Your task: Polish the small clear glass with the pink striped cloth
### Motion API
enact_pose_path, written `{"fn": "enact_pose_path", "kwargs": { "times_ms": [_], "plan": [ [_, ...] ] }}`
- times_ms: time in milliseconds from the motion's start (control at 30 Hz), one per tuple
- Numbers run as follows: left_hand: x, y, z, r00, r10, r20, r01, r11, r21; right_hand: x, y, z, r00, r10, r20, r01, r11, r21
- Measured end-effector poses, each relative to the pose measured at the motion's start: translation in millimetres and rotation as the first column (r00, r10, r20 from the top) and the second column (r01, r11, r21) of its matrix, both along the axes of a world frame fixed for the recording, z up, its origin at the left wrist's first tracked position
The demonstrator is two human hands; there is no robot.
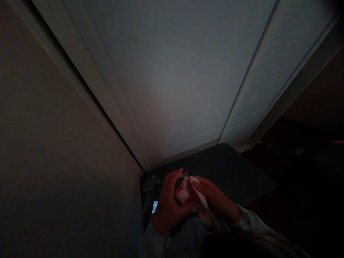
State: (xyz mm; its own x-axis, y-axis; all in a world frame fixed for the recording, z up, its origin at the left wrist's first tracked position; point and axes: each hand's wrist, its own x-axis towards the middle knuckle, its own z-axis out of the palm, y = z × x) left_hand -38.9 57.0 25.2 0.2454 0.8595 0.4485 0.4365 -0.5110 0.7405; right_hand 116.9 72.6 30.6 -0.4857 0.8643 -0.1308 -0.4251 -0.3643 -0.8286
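Note:
A pink and white cloth (202, 200) is bunched between my hands over the dark table. My right hand (219, 200) is closed on the cloth, its thumb lying along the upper fold. My left hand (170, 202) curves round the other side, with its thumb against the cloth and its index finger up by a small clear, shiny piece (185, 175). That piece pokes out at the top of the cloth; its kind is too dim to make out. The lower part of the cloth hangs toward my body.
On the left end of the dark table (236, 168) lie several small clear, shiny things (152, 181) and a lit screen (155, 206), partly behind my left hand. A white panel with embossed hearts (172, 86) rises behind the table. A wall (67, 161) stands close on the left.

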Motion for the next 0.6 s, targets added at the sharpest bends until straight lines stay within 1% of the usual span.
{"fn": "enact_pose_path", "kwargs": {
  "times_ms": [100, 200, 300, 367, 467, 533, 600],
  "plan": [
    [3, 1, 3.7, 0.995, 0.029, -0.094, -0.028, 0.999, 0.021, 0, 0, 3.8, 0.99, -0.098, 0.097, 0.094, 0.994, 0.053],
    [8, 1, 3.8, 0.984, 0.058, -0.171, -0.064, 0.998, -0.028, -2, 1, 1.5, 0.956, -0.198, 0.218, 0.173, 0.977, 0.128],
    [12, 0, 2.3, 0.975, 0.072, -0.209, -0.087, 0.994, -0.063, -5, 3, -2.2, 0.916, -0.275, 0.293, 0.226, 0.955, 0.191],
    [13, 0, 1.9, 0.976, 0.084, -0.201, -0.098, 0.993, -0.061, -6, 3, -2.1, 0.911, -0.282, 0.299, 0.237, 0.955, 0.179],
    [11, -1, 2.4, 0.984, 0.102, -0.145, -0.115, 0.99, -0.082, -5, 5, 1.8, 0.934, -0.268, 0.237, 0.249, 0.963, 0.106],
    [9, -2, 2.7, 0.991, 0.089, -0.097, -0.1, 0.989, -0.113, -2, 7, 4.9, 0.924, -0.328, 0.198, 0.314, 0.944, 0.098],
    [7, -2, 2.9, 0.997, 0.055, -0.055, -0.062, 0.99, -0.13, 2, 10, 7.0, 0.891, -0.413, 0.188, 0.396, 0.91, 0.125]
  ]
}}
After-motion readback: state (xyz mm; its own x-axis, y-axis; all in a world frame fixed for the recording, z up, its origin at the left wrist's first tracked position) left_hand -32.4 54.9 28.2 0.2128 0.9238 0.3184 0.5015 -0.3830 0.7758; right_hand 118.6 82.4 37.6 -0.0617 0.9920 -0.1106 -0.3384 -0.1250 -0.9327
